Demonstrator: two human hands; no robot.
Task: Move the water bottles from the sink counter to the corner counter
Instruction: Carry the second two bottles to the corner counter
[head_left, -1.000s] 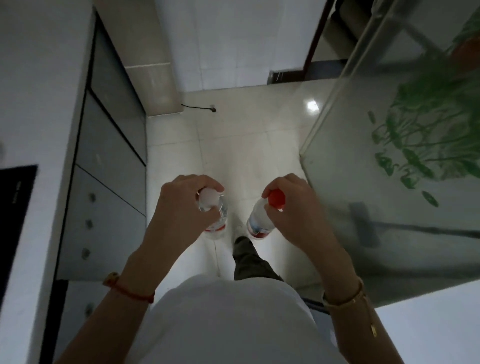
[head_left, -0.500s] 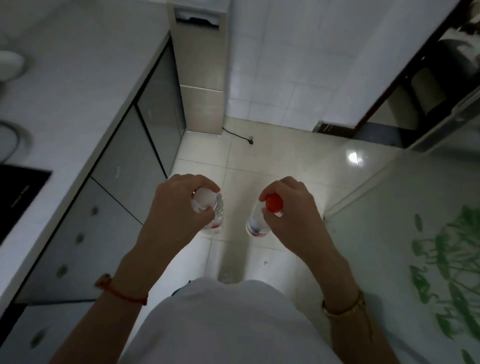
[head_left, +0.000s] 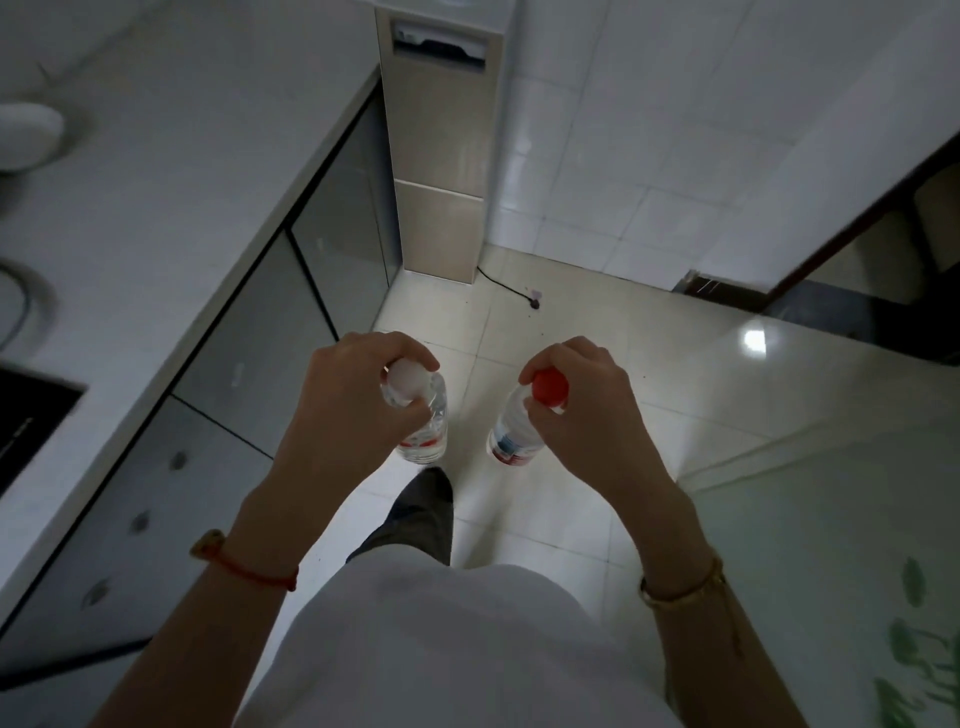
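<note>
I carry two clear plastic water bottles over the tiled floor. My left hand (head_left: 348, 410) grips the neck of the white-capped bottle (head_left: 428, 431), which hangs upright below my fingers. My right hand (head_left: 587, 415) holds the red-capped bottle (head_left: 511, 441) by its cap and neck; it hangs tilted a little to the left. Both bottles have red and white labels. The white counter (head_left: 171, 223) runs along my left side, its edge well to the left of my left hand.
Grey cabinet doors (head_left: 249, 353) sit under the counter. A black hob (head_left: 26, 426) is set into it at the left edge. A beige column (head_left: 436, 156) stands ahead, with a black cable (head_left: 506, 288) on the floor. A glass surface with green leaf print (head_left: 841, 571) lies to my right. A dark doorway (head_left: 883, 270) opens at the far right.
The view has swung left and forward: the counter now fills the left, and the glass surface has slid to the lower right. Both hands keep their grip on the bottles.
</note>
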